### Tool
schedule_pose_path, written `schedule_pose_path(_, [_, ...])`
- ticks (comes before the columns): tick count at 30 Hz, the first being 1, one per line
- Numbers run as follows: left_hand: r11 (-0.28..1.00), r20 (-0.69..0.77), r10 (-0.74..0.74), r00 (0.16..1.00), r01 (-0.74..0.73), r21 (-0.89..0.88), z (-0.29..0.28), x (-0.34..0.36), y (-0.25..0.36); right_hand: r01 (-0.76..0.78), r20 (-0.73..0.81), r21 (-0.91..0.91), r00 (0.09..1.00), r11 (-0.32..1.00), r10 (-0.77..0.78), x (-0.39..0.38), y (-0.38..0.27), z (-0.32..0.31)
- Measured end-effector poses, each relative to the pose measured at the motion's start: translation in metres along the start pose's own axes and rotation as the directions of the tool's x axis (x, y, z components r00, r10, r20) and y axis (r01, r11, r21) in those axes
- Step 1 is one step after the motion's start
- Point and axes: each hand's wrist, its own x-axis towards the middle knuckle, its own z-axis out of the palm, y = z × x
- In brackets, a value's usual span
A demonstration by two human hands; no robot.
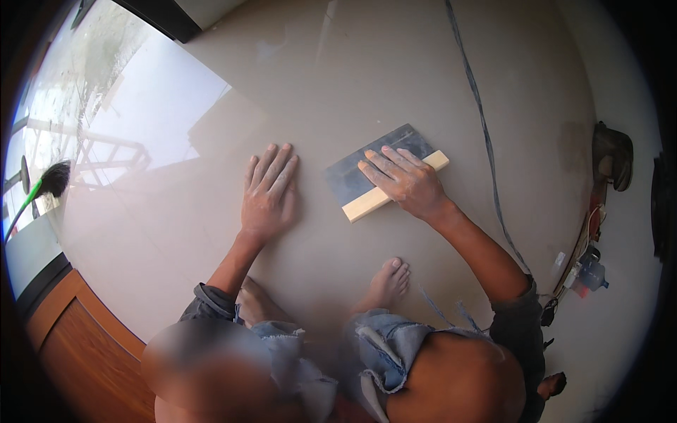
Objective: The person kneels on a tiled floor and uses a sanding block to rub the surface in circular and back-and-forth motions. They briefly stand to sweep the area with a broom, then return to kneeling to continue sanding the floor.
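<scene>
My right hand (405,178) grips a wide scraper, its fingers stretched over the dark flat blade (343,178) and its palm over the pale wooden strip (367,204) along the near edge. The thumb is out of sight beneath the hand. The scraper lies low against the glossy floor (338,77), set at a slant. Grey-white dust coats these fingers. To the left, my left hand (268,194) rests palm down on the floor with its fingers extended, holding nothing.
A dark cable (478,106) runs along the floor right of the scraper. Shoes (613,155), a blue bottle-like object (592,271) and wires sit by the right wall. At left are a green-handled brush (53,182) and a brown wooden panel (92,338). My bare feet (386,285) are close behind my hands.
</scene>
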Motion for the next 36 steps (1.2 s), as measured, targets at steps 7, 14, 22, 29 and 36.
schedule_pose_path(7, [1.0, -0.007, -0.013, 1.0, 0.013, -0.026, 0.002, 0.0, 0.002, 0.013, 0.053, 0.031, 0.998, 0.999, -0.015, -0.012, -0.004, -0.01])
schedule_pose_path(14, [0.998, 0.0, -0.014, 1.0, 0.014, -0.057, 0.002, -0.001, 0.002, 0.006, 0.105, 0.024, 0.994, 1.0, -0.008, -0.012, -0.005, -0.015])
schedule_pose_path(22, [0.996, 0.027, -0.019, 0.999, 0.021, -0.083, 0.002, -0.004, -0.003, 0.069, -0.019, -0.106, 0.997, 0.992, -0.072, -0.02, -0.002, -0.017])
schedule_pose_path(29, [0.992, -0.046, -0.005, 0.999, -0.001, -0.125, 0.001, -0.003, -0.008, 0.132, 0.058, -0.08, 0.99, 0.988, -0.128, -0.016, -0.016, -0.023])
schedule_pose_path(36, [0.892, -0.168, -0.161, 0.973, 0.071, -0.446, -0.002, -0.016, -0.021, 0.0, 0.089, -0.007, 0.996, 1.0, 0.0, 0.033, -0.004, -0.003])
